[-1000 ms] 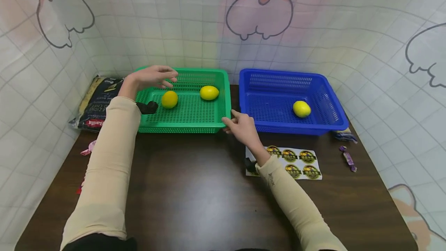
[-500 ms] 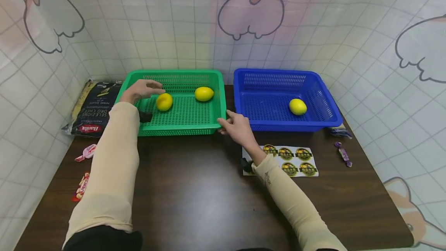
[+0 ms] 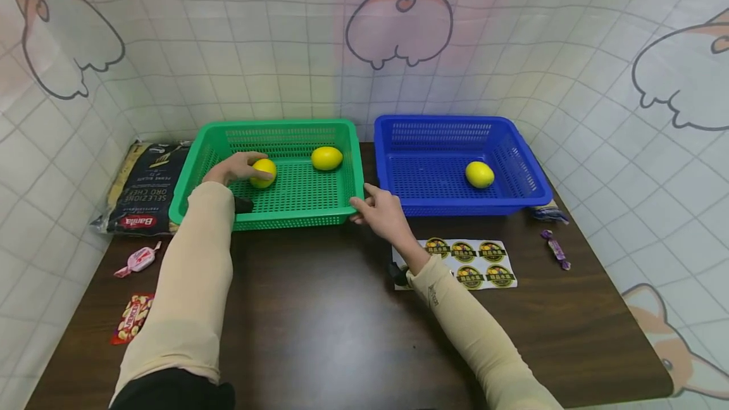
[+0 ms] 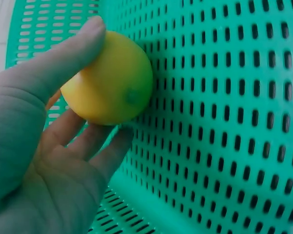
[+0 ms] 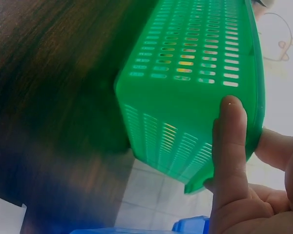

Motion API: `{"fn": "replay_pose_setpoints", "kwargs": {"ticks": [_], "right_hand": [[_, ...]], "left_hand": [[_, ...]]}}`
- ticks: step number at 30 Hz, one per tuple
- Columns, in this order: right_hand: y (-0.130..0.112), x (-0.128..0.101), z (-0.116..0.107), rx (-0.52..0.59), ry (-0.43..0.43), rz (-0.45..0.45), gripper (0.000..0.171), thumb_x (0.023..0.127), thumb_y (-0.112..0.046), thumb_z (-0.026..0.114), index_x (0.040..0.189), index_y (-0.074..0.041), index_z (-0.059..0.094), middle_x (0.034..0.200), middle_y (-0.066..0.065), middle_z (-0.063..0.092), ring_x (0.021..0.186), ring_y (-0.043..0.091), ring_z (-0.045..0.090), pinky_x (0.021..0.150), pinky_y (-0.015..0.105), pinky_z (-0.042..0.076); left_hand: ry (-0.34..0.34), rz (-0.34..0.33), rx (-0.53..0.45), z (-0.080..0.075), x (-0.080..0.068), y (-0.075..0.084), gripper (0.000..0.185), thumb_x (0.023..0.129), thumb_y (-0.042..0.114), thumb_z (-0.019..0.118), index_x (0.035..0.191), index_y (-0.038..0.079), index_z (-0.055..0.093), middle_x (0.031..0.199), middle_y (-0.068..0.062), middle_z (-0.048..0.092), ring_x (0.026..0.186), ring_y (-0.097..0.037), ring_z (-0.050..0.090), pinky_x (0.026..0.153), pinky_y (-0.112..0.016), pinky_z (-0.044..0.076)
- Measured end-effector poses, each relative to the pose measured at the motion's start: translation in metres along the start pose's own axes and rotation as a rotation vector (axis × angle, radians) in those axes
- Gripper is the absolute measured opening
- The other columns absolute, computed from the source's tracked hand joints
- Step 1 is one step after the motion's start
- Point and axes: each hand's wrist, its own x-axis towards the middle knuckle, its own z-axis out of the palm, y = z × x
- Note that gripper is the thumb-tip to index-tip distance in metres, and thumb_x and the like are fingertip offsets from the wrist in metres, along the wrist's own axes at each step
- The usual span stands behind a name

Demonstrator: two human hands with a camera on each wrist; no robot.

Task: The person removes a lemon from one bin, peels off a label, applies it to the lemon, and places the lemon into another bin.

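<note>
Inside the green basket [image 3: 296, 207], near its left wall, the left hand [image 3: 230, 168] curls around a yellow lemon [image 3: 264, 173]; the left wrist view shows the thumb [image 4: 63, 58] over the top and the fingers [image 4: 95, 146] cupped beneath, with the fruit resting against the perforated floor. From the head view the hand covers the lemon's left side, so only its right half shows. A second lemon [image 3: 327, 158] lies further back and to the right in the same basket, apart from the hand. The right hand [image 3: 383, 215] is at the basket's near right corner; in the right wrist view one finger [image 5: 229, 146] lies straight against the outer wall just under the rim, and another fingertip shows at the rim's far side, though how firmly the corner is pinched cannot be told. The blue basket [image 3: 455, 207] stands just beside the green one and holds a third lemon [image 3: 479, 174]. A sticker sheet [image 3: 473, 255] lies on the dark table [image 3: 319, 321], partly hidden by the right forearm. A dark packet [image 3: 142, 192] lies left of the green basket, its print too small to read surely.
</note>
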Motion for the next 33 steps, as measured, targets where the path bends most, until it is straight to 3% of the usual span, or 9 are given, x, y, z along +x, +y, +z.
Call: {"fn": "replay_pose_setpoints", "kwargs": {"ticks": [6,11,15,22,27,33], "right_hand": [[0.0,0.001,0.001,0.062,-0.006,0.002,0.065,0.1,-0.029,0.061,0.152,-0.001,0.035,0.104,0.02,0.076,0.084,0.033,0.076,0.074,0.035,0.063],[0.0,0.001,0.0,0.09,-0.006,-0.001,0.065,0.1,-0.029,0.061,0.152,-0.001,0.035,0.105,0.021,0.076,0.084,0.032,0.076,0.075,0.041,0.063],[0.0,0.001,0.0,0.099,-0.011,-0.005,0.066,0.1,-0.029,0.061,0.152,-0.001,0.034,0.103,0.022,0.076,0.084,0.033,0.076,0.081,0.052,0.06],[0.001,0.002,0.002,0.13,-0.012,-0.007,0.065,0.1,-0.028,0.06,0.153,0.0,0.033,0.104,0.024,0.075,0.087,0.039,0.075,0.082,0.055,0.059],[0.002,0.002,0.002,0.117,-0.004,0.002,0.064,0.1,-0.028,0.06,0.152,0.0,0.035,0.103,0.022,0.076,0.085,0.037,0.076,0.082,0.053,0.06],[0.002,0.0,-0.003,0.026,-0.023,0.024,0.067,0.1,-0.036,0.058,0.154,-0.005,0.034,0.093,0.015,0.078,0.085,0.033,0.076,0.084,0.043,0.061]], "left_hand": [[0.028,-0.013,-0.131,-0.001,-0.002,0.002,0.076,0.1,0.031,0.06,0.159,0.006,0.019,0.156,-0.028,0.03,0.14,-0.043,0.036,0.117,-0.057,0.037],[0.063,0.049,-0.288,-0.009,-0.003,0.016,0.078,0.097,0.033,0.064,0.159,0.01,0.023,0.154,-0.025,0.035,0.138,-0.039,0.042,0.116,-0.057,0.039],[0.109,0.098,-0.301,-0.019,-0.007,0.034,0.076,0.096,0.035,0.066,0.158,0.014,0.027,0.155,-0.022,0.037,0.132,-0.034,0.047,0.114,-0.054,0.042],[0.166,0.219,-0.301,-0.029,-0.025,0.07,0.075,0.092,0.042,0.069,0.155,0.022,0.035,0.156,-0.014,0.04,0.123,-0.022,0.054,0.098,-0.036,0.05],[0.16,0.325,-0.306,-0.019,-0.043,0.09,0.068,0.092,0.039,0.07,0.151,0.025,0.041,0.154,-0.009,0.045,0.123,-0.02,0.056,0.09,-0.028,0.054],[0.116,0.436,-0.307,0.011,-0.07,0.102,0.06,0.09,0.028,0.073,0.146,0.021,0.049,0.143,-0.006,0.055,0.117,-0.02,0.059,0.091,-0.029,0.054]]}}
